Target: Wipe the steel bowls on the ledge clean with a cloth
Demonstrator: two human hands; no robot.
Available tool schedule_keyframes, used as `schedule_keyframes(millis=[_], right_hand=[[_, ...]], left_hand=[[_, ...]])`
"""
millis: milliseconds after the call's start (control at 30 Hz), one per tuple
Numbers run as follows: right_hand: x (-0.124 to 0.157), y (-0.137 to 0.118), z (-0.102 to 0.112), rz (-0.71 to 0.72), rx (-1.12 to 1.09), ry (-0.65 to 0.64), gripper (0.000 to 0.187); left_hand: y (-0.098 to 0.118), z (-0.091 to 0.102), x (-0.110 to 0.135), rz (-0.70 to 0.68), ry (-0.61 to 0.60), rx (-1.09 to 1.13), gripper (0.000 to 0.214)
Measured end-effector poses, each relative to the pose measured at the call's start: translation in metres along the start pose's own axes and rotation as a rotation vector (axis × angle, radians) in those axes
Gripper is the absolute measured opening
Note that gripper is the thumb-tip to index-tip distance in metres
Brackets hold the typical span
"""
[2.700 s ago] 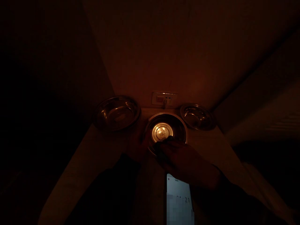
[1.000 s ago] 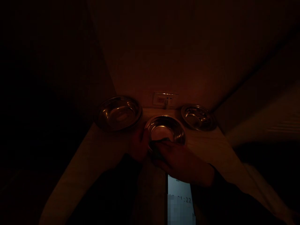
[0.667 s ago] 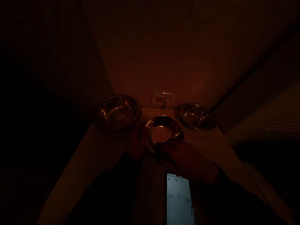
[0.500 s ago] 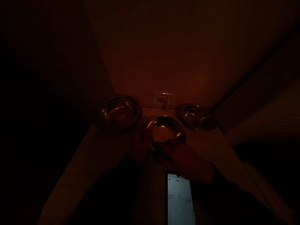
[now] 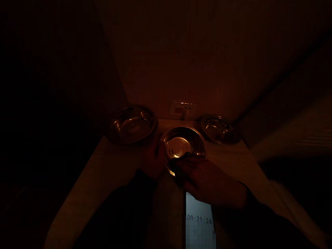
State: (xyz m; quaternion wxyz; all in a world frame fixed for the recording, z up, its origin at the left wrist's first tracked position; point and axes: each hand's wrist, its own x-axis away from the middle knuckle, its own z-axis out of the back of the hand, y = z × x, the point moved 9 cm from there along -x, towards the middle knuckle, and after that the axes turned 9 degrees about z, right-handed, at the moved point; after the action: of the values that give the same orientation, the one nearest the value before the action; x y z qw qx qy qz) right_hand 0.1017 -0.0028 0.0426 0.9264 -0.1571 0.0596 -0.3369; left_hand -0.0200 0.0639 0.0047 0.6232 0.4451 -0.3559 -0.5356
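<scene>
Metal bowl (image 5: 178, 143) on pale surface (image 5: 85, 183), right hand's (image 5: 206, 178) fingers bunched round a dark cloth (image 5: 178, 166) at its near rim, left hand (image 5: 151, 159) against its left side, grip too dark to tell; phone (image 5: 198, 206) reads "00:21:24".

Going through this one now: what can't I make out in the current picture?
All in the head view:
Dark item in the right hand: darkness and the fingers obscure what it is.
Middle bowl: near right rim hidden behind that hand.
Left hand: finger placement lost in shadow.
Phone: lower screen pixelated; bottom end cut off by the picture's edge.
</scene>
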Motion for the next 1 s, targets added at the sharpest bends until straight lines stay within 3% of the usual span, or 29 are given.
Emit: schedule_keyframes(millis=[100,267,533,833,1000], right_hand=[[-0.004,-0.002,-0.002,0.011,-0.023,0.021,0.033],[-0.016,-0.008,-0.010,0.032,-0.021,0.129,0.050],[0.002,0.001,-0.004,0.006,0.029,0.034,0.037],[-0.016,-0.009,-0.016,0.053,0.062,0.146,0.050],[-0.010,-0.005,-0.017,0.039,0.080,0.067,0.049]], left_hand=[[0.003,-0.001,0.003,-0.020,0.017,0.003,0.044],[0.008,0.000,0.006,-0.057,0.042,0.001,0.043],[0.011,0.007,-0.001,-0.108,-0.004,0.000,0.043],[0.015,0.007,0.000,-0.100,0.030,0.047,0.041],[0.011,0.009,-0.005,-0.048,-0.003,0.043,0.041]])
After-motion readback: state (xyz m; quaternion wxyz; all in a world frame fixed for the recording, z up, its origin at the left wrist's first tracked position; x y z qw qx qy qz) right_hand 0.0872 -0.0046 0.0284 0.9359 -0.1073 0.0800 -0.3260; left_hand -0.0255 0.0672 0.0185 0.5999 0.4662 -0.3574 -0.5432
